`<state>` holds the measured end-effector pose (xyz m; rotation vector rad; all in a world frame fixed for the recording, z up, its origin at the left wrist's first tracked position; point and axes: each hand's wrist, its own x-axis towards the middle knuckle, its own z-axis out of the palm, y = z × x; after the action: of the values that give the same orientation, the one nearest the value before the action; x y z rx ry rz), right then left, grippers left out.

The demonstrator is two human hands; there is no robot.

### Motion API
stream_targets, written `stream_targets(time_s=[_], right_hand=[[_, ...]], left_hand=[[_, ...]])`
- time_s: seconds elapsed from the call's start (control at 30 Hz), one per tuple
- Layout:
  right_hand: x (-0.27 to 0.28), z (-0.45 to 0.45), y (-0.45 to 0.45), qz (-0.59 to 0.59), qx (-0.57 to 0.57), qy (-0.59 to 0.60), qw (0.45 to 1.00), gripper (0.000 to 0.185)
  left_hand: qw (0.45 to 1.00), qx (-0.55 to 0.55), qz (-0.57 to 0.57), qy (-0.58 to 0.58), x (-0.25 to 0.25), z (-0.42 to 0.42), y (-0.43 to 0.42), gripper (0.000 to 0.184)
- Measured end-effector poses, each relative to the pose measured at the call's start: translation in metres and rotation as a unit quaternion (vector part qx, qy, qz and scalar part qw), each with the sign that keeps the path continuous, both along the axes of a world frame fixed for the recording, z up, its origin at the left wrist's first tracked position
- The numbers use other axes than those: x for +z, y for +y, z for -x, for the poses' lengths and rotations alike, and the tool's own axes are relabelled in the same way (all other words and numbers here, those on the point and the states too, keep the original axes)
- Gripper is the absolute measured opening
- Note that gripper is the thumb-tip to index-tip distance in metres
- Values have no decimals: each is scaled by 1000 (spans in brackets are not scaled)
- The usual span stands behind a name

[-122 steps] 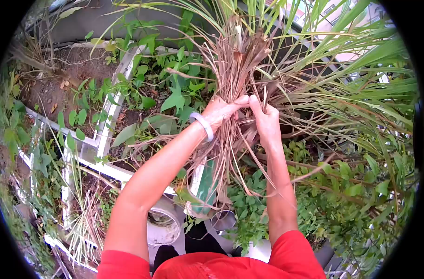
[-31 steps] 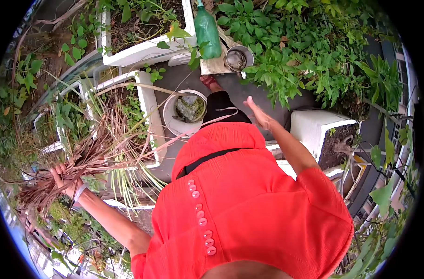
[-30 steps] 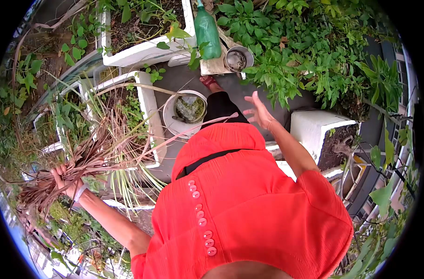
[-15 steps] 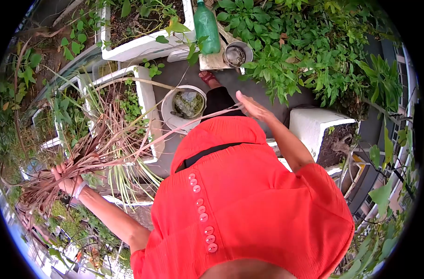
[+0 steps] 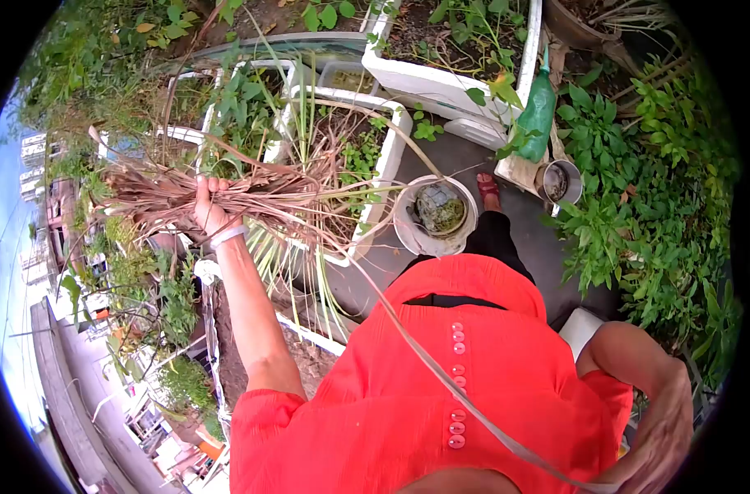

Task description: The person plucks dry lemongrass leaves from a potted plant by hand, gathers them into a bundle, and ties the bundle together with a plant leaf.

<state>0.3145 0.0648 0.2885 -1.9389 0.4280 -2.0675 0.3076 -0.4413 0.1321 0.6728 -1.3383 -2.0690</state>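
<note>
A thick bundle of dry brown leaves (image 5: 284, 191) is gripped in my left hand (image 5: 213, 207), its fingers wrapped round the stalks at the left. Long green and straw-coloured blades hang from the same bundle. One long dry leaf strand (image 5: 428, 358) stretches from it across my red top to my right hand (image 5: 638, 471) at the lower right. That hand is blurred and partly cut off, with its fingers closed at the strand's end. Below the bundle's tips stands a white bucket (image 5: 404, 226) with greenish wet matter inside.
White planter boxes (image 5: 389, 169) with soil and plants stand ahead. A green plastic bottle (image 5: 538, 119) and a small metal pot (image 5: 562, 182) rest by a wooden board. Dense leafy plants (image 5: 654, 206) fill the right side. My foot (image 5: 488, 185) is beside the bucket.
My left hand has raised the bundle up and to the right in view. My right hand has pulled back to the lower right, drawing the strand across my body. The view has turned left.
</note>
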Motion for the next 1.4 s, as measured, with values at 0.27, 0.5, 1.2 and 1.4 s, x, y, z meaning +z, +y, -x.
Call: stream_targets(time_s=[0.27,0.5,1.2,1.4], right_hand=[[28,36,-15,149,-55,95,983,11],[34,44,-12,178,-73,127,973,12],[56,0,4,127,-222,235,938,26],[73,1,9,125,-325,303,887,31]], left_hand=[[999,39,17,-18,9,-11,6,20],[990,67,120,-27,-8,-26,-11,9],[979,16,197,-43,0,3,24,12],[976,26,202,-72,-8,8,19,13]])
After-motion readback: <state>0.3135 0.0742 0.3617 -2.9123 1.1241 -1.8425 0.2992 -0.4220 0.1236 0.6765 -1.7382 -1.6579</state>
